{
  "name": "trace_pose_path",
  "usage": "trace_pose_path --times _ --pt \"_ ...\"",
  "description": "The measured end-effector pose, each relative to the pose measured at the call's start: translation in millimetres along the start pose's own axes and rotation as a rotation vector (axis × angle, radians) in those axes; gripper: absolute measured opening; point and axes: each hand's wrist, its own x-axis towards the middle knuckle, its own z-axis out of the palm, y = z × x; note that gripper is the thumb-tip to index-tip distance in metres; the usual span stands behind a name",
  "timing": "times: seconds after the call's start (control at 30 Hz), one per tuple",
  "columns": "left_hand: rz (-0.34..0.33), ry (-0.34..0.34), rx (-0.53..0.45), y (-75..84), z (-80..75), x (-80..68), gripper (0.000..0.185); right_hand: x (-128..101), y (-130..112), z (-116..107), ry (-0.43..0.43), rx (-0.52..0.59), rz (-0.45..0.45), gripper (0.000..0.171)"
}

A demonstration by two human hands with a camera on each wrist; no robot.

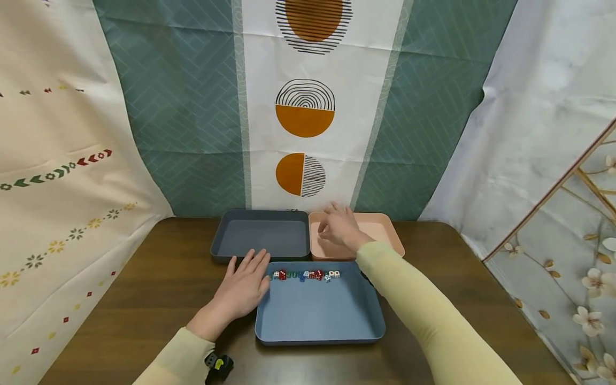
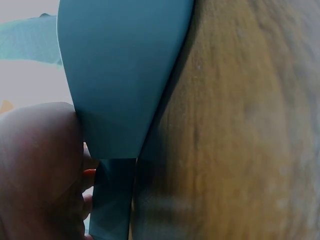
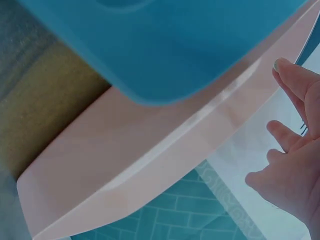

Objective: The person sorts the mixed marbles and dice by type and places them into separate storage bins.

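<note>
A row of several small dice (image 1: 308,275), in red, white, blue and green, lies along the far side of the blue tray (image 1: 320,315). My left hand (image 1: 244,289) rests with straight fingers at that tray's left edge, thumb by the rim. My right hand (image 1: 339,227) is over the pink tray (image 1: 380,230). Its thumb and index finger pinch together while the other fingers spread. In the right wrist view a tiny pale green thing (image 3: 276,65), seemingly a die, shows at the pinching tips; its faces cannot be made out.
The dark grey tray (image 1: 260,235) stands at the back left, against the pink one. All three trays sit close together on the brown wooden table (image 1: 144,289). Patterned cloth (image 1: 202,107) hangs behind the table and at both sides.
</note>
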Motion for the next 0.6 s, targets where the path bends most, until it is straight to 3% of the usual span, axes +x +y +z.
trace_pose_path --times 0.17,0.6 --pt "0.013 0.012 -0.005 1.3 1.8 -0.2 0.063 4 4 1 -0.007 -0.026 0.039 0.014" --pt "0.027 0.051 -0.003 -3.3 7.0 -0.7 0.063 12 1 0 -0.023 -0.066 0.008 0.013"
